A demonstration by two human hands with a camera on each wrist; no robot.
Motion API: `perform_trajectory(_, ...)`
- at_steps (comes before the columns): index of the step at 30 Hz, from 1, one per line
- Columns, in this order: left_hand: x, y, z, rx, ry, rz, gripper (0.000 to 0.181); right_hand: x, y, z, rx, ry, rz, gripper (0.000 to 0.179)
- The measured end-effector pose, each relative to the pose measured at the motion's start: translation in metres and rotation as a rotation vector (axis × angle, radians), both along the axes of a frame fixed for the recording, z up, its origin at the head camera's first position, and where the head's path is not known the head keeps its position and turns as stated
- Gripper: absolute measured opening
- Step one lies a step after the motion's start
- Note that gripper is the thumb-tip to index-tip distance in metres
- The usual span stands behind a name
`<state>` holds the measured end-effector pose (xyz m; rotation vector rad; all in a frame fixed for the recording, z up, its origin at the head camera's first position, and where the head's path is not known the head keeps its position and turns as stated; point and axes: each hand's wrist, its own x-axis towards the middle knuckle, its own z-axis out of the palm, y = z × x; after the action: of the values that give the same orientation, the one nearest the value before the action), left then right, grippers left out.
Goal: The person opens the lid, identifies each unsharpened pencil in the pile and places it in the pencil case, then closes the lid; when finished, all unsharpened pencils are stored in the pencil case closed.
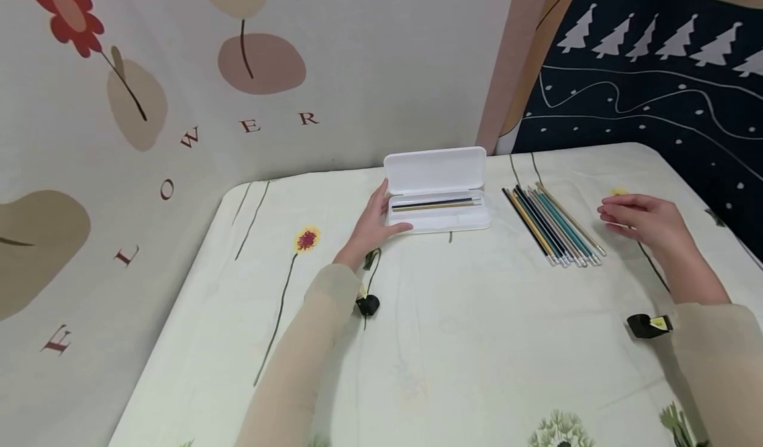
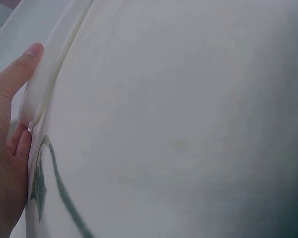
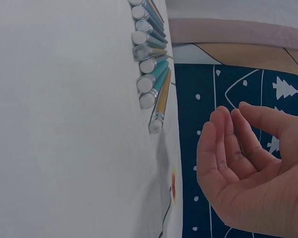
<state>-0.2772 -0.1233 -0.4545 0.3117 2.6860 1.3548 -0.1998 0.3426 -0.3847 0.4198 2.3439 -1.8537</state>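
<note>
Left hand [image 1: 371, 226] grips open white plastic case [image 1: 444, 219] (two slim pencils [image 1: 438, 204] inside) | right hand [image 1: 651, 222] empty, loose | apparently mid-filling; next likely needs pinching from multicoloured pencil bundle [image 1: 558, 223]

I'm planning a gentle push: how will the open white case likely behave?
The case likely slides rather than tips, as it lies flat on the cloth. Its lid may wobble, since it stands raised along the back edge. The pencils inside could shift, as bare space lies beside them.
</note>
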Motion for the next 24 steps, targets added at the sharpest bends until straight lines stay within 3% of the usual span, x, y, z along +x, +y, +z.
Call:
perform_trajectory(6, 0.0, 0.0, -0.002, 0.004, -0.001, 0.006, 0.115, 0.002, 0.008, -0.005, -0.044, -0.066, 0.038, 0.011)
perform_trajectory(13, -0.001, 0.001, -0.002, -0.008, 0.001, 0.013, 0.115, 0.003, 0.014, -0.009, -0.004, -0.118, 0.071, 0.013)
perform_trajectory(22, 0.0, 0.001, -0.001, -0.006, -0.001, 0.01, 0.114, 0.005, 0.022, -0.014, -0.05, -0.163, 0.158, 0.015)
perform_trajectory(24, 0.0, 0.001, -0.001, -0.003, -0.002, 0.007, 0.114, 0.005, 0.023, -0.015, -0.015, -0.172, 0.175, 0.013)
